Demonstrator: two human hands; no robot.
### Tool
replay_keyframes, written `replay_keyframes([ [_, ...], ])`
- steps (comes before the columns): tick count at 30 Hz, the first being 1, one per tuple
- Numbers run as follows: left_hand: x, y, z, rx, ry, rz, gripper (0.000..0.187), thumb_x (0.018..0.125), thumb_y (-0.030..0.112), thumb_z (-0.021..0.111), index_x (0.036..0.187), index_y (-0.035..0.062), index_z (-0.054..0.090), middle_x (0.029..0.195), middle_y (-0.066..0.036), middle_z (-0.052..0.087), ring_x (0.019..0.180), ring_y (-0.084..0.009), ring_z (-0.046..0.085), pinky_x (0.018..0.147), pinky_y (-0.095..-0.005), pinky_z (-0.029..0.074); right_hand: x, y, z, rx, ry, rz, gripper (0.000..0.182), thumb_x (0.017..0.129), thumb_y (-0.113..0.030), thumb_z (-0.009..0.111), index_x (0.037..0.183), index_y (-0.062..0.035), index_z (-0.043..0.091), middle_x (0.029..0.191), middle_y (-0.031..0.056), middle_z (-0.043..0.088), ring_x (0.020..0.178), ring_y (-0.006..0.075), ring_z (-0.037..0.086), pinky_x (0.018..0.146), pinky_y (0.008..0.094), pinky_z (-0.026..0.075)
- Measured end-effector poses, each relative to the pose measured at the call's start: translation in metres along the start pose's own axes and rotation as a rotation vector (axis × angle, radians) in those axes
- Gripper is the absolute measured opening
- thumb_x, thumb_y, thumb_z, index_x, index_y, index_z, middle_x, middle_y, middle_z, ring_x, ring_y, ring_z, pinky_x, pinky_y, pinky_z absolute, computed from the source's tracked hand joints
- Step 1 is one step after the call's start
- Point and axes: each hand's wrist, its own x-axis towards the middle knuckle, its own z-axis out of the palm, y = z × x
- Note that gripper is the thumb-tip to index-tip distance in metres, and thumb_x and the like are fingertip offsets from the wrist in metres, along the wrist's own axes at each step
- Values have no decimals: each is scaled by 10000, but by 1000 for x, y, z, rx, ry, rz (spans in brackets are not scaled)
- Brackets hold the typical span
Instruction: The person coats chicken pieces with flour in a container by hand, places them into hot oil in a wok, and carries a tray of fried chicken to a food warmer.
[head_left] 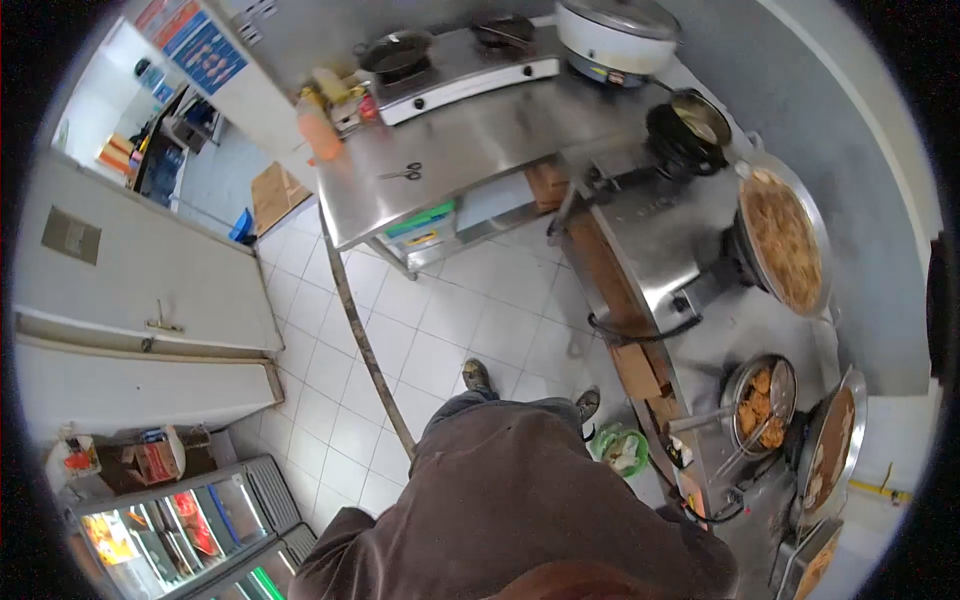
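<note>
Neither my left hand nor my right hand shows in the head view; my torso in a brown top fills the bottom middle. To the right, a pan with browned fried pieces (750, 412) stands on the steel counter (720, 345), with a skimmer and tongs resting in it. Behind it is a wide pan of brown sauce (832, 440). A large pan of light brown food (782, 240) sits farther up the counter. At the counter's far end is a dark pot (690, 130).
A steel table (450, 150) ahead holds scissors (405, 173), a two-burner stove (470, 80) and a rice cooker (618, 40). A green bin (622, 450) stands by my right foot. A pole (360, 335) leans at the left, near the doors and a glass-fronted fridge (175, 535).
</note>
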Motion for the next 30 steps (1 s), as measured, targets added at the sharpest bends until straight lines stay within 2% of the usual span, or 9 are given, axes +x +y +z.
replay_keyframes([
  [10,53,55,-7,-796,-113,-2,377,923,446,504,1031,85,514,812,-78,575,707,-242,576,643,-402,529,106,-149,149,59,-473,-22,392,892,-413,536,1118,-93,543,867,119,615,668,236,603,561,410,515],
  [14,140,154,-54,-1229,60,403,378,944,380,450,1186,91,417,1018,-102,536,922,-226,551,726,-427,531,147,-202,201,-51,-621,252,210,870,-317,586,1000,-153,567,762,82,596,520,224,564,396,371,441],
  [15,117,212,-78,-2139,-342,281,417,945,357,407,1267,93,374,1155,-122,509,1007,-243,539,759,-451,519,159,-203,219,-81,-668,249,198,869,-330,573,975,-163,561,754,76,589,519,227,557,404,382,439],
  [17,70,336,-108,-1430,77,464,563,948,447,369,1404,118,340,1396,-106,430,1213,-288,478,1004,-464,379,241,-154,265,-105,-874,310,186,862,-387,494,890,-208,534,734,46,568,526,246,534,432,413,421],
  [18,11,411,-118,-1172,112,462,541,939,444,407,1372,120,391,1355,-93,478,1167,-264,512,977,-454,395,243,-157,284,-168,-875,304,186,856,-396,480,888,-221,537,739,42,565,529,251,530,430,409,414],
  [19,6,467,-138,-921,140,631,467,913,374,507,1287,96,470,1120,-100,573,929,-218,588,702,-338,508,235,-166,301,-229,-873,300,188,849,-404,466,885,-235,539,743,37,563,533,256,526,429,405,406],
  [23,-28,706,-207,-224,371,1124,450,956,363,501,1234,10,528,923,-68,643,840,-169,611,695,-290,488,199,-246,363,-273,-879,298,201,818,-371,473,847,-201,576,756,48,610,548,268,531,445,379,413],
  [27,-112,919,-258,479,693,1720,471,889,267,609,1272,48,446,871,-153,674,838,-301,660,741,-379,511,287,-205,450,391,-1378,765,320,830,-395,494,883,-109,626,713,58,615,516,237,545,433,359,428],
  [30,-182,1045,-289,829,776,1392,701,857,444,591,1364,45,318,957,-205,674,925,-369,643,814,-449,502,207,-327,432,-107,-858,-233,312,857,-382,517,931,-102,635,721,53,612,511,204,558,403,321,421],
])
